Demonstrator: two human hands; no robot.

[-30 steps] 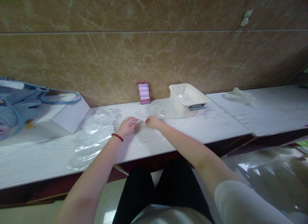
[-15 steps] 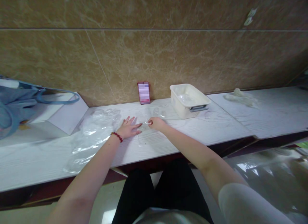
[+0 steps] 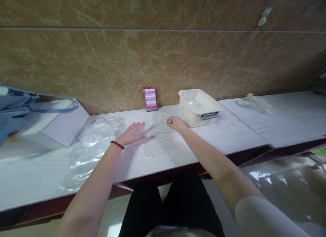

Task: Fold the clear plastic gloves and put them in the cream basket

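Film (image 3: 159, 130) is laid on the bench (image 3: 216, 135) between the left hand (image 3: 129, 134), spread wide, and the right hand (image 3: 177, 124), apparently pinched on it. Likely light, limp and slippery, it is best gripped by an edge.

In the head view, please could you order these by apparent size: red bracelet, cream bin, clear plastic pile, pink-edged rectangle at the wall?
1. Clear plastic pile
2. Cream bin
3. Pink-edged rectangle
4. Red bracelet
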